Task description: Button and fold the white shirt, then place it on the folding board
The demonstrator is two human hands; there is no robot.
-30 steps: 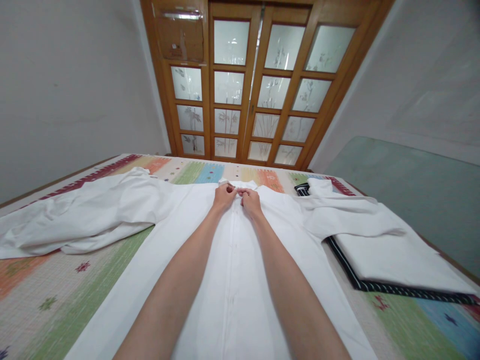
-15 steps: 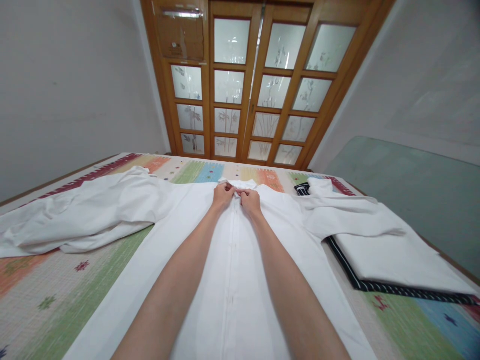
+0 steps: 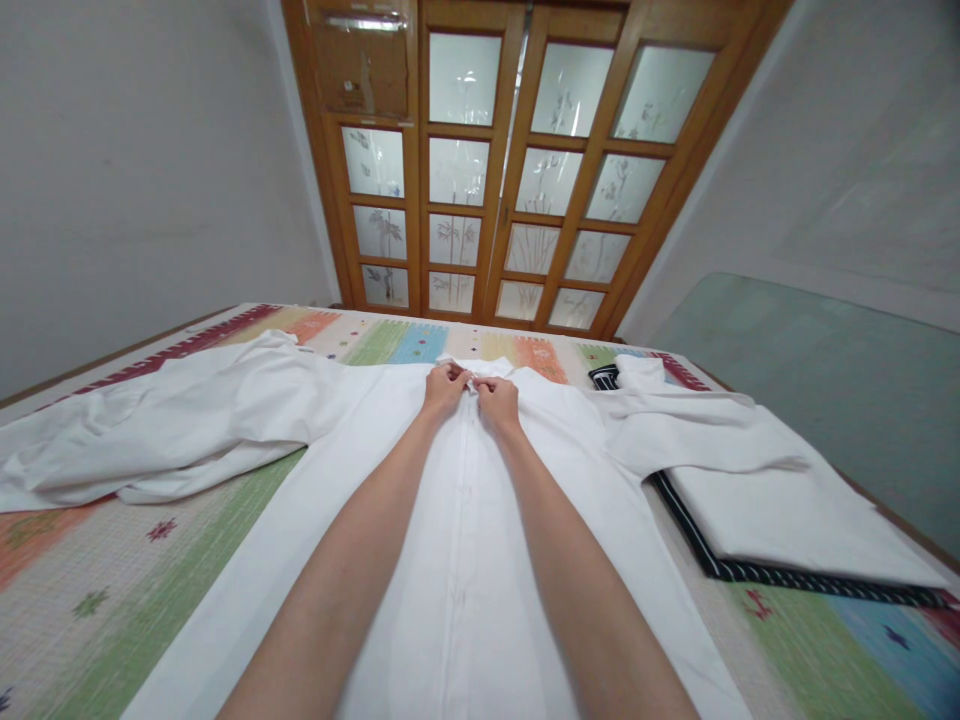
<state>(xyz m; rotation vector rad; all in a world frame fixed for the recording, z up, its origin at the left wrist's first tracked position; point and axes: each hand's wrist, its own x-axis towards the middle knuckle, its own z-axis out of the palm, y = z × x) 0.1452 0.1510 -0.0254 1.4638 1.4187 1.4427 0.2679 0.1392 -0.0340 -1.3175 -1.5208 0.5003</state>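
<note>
Left hand (image 3: 445, 388) and right hand (image 3: 498, 402) pinch white shirt (image 3: 465, 560) beside folded stack (image 3: 780, 520).

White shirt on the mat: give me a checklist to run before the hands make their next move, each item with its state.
1. Left hand pinches the white shirt near the collar: ok.
2. Right hand pinches it alongside: ok.
3. Front placket lies straight: ok.
4. Left sleeve lies flat: not ok, rumpled.
5. Right sleeve clear of the folded pile: not ok, it lies over the pile.
6. Top button fastened: cannot tell.
</note>
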